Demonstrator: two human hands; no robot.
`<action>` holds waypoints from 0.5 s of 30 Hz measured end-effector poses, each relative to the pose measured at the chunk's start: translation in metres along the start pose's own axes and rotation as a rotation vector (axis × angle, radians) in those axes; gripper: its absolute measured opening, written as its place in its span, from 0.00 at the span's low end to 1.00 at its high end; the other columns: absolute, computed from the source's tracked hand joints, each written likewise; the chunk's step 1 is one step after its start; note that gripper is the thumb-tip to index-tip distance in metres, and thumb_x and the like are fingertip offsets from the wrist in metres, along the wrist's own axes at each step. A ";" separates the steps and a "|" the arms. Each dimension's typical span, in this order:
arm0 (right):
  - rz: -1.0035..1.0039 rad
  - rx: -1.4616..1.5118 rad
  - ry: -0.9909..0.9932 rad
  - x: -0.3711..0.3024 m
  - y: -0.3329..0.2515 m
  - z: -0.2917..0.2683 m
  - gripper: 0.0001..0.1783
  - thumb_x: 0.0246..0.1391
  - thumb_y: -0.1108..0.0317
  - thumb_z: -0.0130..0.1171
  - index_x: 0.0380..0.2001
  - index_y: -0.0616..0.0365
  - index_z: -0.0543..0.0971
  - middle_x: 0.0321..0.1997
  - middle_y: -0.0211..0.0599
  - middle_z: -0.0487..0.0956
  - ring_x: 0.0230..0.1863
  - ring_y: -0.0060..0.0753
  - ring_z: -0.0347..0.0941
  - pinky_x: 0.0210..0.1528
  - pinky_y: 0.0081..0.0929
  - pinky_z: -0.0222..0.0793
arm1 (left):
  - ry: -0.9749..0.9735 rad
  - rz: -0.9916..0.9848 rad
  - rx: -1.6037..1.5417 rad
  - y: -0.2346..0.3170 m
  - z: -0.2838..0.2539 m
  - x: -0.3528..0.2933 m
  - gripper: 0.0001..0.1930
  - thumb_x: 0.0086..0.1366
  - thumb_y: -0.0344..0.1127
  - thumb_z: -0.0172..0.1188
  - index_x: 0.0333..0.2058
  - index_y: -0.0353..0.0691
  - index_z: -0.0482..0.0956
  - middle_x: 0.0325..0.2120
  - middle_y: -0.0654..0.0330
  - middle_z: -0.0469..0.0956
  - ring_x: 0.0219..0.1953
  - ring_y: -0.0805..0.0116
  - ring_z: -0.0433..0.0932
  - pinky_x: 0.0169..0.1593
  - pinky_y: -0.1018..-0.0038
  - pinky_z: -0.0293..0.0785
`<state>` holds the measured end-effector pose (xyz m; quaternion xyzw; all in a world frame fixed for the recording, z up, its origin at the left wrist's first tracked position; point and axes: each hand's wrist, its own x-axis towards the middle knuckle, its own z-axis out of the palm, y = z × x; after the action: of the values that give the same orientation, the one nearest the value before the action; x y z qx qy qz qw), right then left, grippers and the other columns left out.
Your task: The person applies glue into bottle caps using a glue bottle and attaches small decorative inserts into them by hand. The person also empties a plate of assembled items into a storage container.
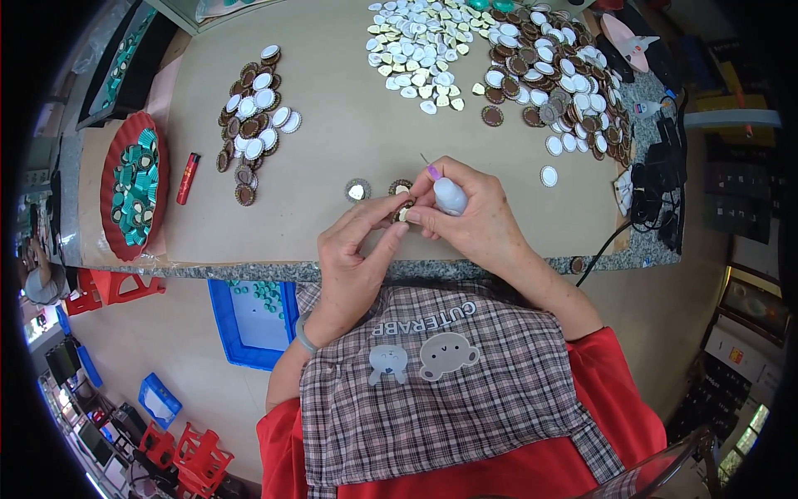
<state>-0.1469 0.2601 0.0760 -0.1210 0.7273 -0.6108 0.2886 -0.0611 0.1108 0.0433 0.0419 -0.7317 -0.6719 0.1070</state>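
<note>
Near the table's front edge, my left hand [351,243] pinches a small round brown disc with scalloped rim [402,215], a pale piece on its face. My right hand [475,204] grips a small white squeeze bottle [450,198] with a purple collar and a thin needle tip pointing up and away. The right thumb and fingertips also press at the disc. Just beyond the fingers lie a grey-rimmed disc with a pale piece on it [357,190] and a similar brown-rimmed disc [401,187], partly covered by my hand.
Brown and white discs form piles at left [253,116] and right [573,91]. Small pale pieces [420,46] are heaped at the back. A red fluted tray [110,187] holds green cups, beside a red tube [189,179]. A blue bin [224,333] stands below; a black cable hangs at right.
</note>
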 end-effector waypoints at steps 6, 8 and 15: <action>-0.040 -0.088 0.034 -0.003 0.004 0.000 0.11 0.47 0.72 0.66 0.34 0.61 0.76 0.24 0.33 0.78 0.24 0.20 0.74 0.27 0.20 0.72 | -0.005 -0.075 -0.159 0.003 0.000 0.001 0.16 0.59 0.20 0.58 0.47 0.34 0.78 0.39 0.58 0.76 0.40 0.73 0.75 0.44 0.79 0.73; -0.073 -0.139 0.043 -0.003 0.008 0.000 0.11 0.47 0.72 0.66 0.34 0.61 0.76 0.23 0.33 0.78 0.25 0.21 0.75 0.28 0.21 0.71 | -0.008 -0.077 -0.160 0.004 0.000 0.000 0.16 0.60 0.20 0.57 0.47 0.34 0.78 0.39 0.59 0.75 0.40 0.73 0.74 0.44 0.80 0.72; -0.051 -0.102 0.061 -0.011 0.018 0.005 0.11 0.48 0.70 0.66 0.32 0.62 0.76 0.25 0.36 0.79 0.26 0.24 0.75 0.29 0.25 0.70 | -0.002 -0.084 -0.085 -0.003 -0.001 -0.003 0.15 0.60 0.21 0.58 0.47 0.36 0.80 0.34 0.62 0.74 0.34 0.79 0.73 0.33 0.85 0.68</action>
<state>-0.1323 0.2663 0.0613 -0.1353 0.7626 -0.5836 0.2440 -0.0578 0.1104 0.0400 0.0672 -0.7002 -0.7063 0.0798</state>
